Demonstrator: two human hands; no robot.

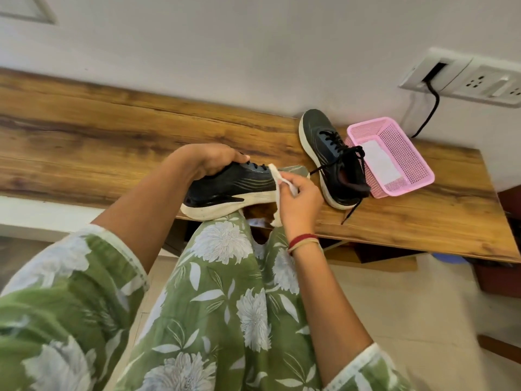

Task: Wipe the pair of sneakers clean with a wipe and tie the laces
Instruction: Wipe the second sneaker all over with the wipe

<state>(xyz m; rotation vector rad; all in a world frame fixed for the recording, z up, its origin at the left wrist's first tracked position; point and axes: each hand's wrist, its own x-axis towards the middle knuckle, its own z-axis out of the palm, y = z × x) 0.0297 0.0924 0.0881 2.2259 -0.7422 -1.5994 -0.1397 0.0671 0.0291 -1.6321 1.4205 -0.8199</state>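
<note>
Obscured items first: the toe end of the held sneaker point(231, 187) is covered by the wipe point(277, 190) and the right hand point(298, 198). Most fingers of the left hand point(208, 160) are out of sight behind the upper. The flat white item in the pink basket point(408, 159) cannot be identified, and the space under the wooden table point(112, 131) is too dark to read. The held sneaker is at frame centre, at the table's near edge. Its long axis runs left to right, heel left, side and white sole facing the camera. The left hand grips it from above beside the laces. The right hand pinches the white wipe against its right end. The second sneaker point(329, 156) lies on the table at right, against the basket, toe towards the wall, laces loose and trailing over the edge.
</note>
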